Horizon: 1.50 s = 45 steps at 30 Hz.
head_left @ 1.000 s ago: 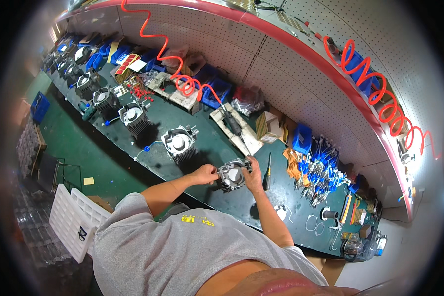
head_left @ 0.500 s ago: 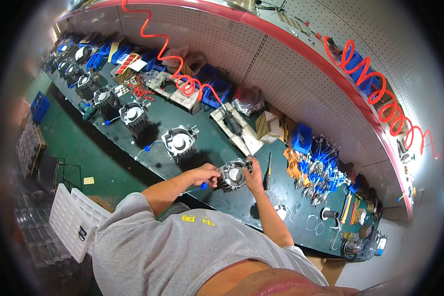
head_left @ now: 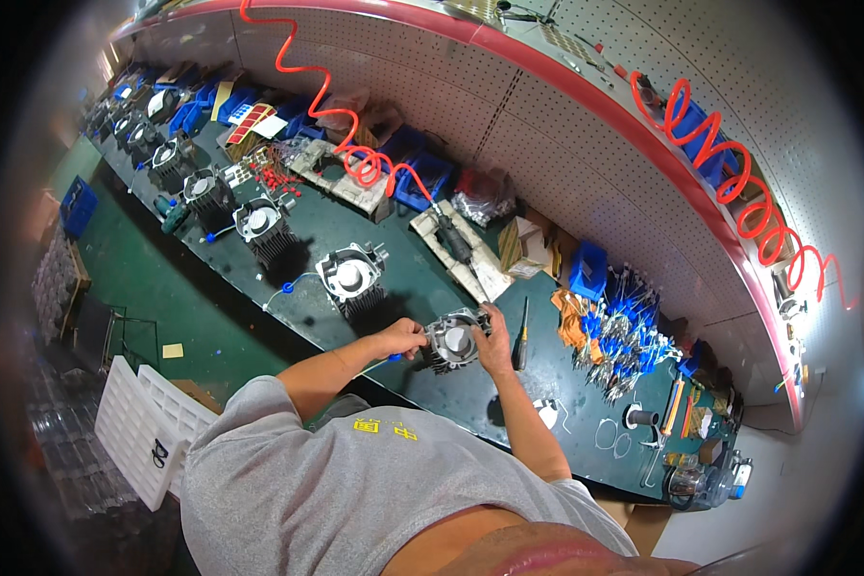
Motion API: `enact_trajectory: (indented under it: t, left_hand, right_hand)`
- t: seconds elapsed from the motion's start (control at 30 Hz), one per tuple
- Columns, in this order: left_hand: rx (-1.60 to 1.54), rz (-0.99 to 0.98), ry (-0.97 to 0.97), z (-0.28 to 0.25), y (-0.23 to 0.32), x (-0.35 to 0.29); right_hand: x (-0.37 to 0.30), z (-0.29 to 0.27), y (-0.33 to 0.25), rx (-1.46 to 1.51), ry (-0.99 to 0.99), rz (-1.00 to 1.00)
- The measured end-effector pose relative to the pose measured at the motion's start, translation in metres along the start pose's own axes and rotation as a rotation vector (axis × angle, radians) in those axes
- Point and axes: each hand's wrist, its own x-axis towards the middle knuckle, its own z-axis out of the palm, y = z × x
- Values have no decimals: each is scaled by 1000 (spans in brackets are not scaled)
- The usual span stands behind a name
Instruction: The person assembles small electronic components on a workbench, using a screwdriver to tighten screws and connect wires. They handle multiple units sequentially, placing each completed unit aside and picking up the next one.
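Note:
A finned metal housing (head_left: 453,342) with a white round centre stands at the bench's near edge, in front of me. My right hand (head_left: 495,344) grips its right side, the fingers wrapped over the rim. At the left side of the housing, the fingers of my left hand (head_left: 400,339) are pinched together; what lies between them is too small to make out. A blue connector (head_left: 395,358) shows just below that hand. Beyond, to the left, a similar housing (head_left: 348,276) stands upright with a cable and a blue connector (head_left: 288,288) trailing toward the edge.
More housings (head_left: 257,221) stand in a row leftward along the green bench (head_left: 408,269). A screwdriver (head_left: 522,336) lies right of my right hand. Farther right is a pile of blue-ended cables (head_left: 624,336). A power driver (head_left: 454,240) on a red coiled hose rests on a pale block.
The blue connector below my left hand has shifted slightly up and left and shows less. Both hands stay at the housing, almost still.

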Motion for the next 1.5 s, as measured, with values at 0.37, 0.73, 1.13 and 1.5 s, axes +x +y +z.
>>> enact_trajectory:
  t: [0.37, 0.73, 1.13, 1.5]
  left_hand:
    - [-558, -193, -233, -13, -16, 8]
    - [-314, -73, -158, -12, 2, 1]
    - [726, 548, 429, 12, 10, -19]
    - [-117, -109, -39, -15, 17, 5]
  right_hand:
    - [-2, 0, -2, -5, 3, 3]
    - [-3, -1, 0, -5, 0, 15]
    - [-4, -1, 5, -6, 19, 36]
    - [-4, 0, 6, -14, 38, -6]
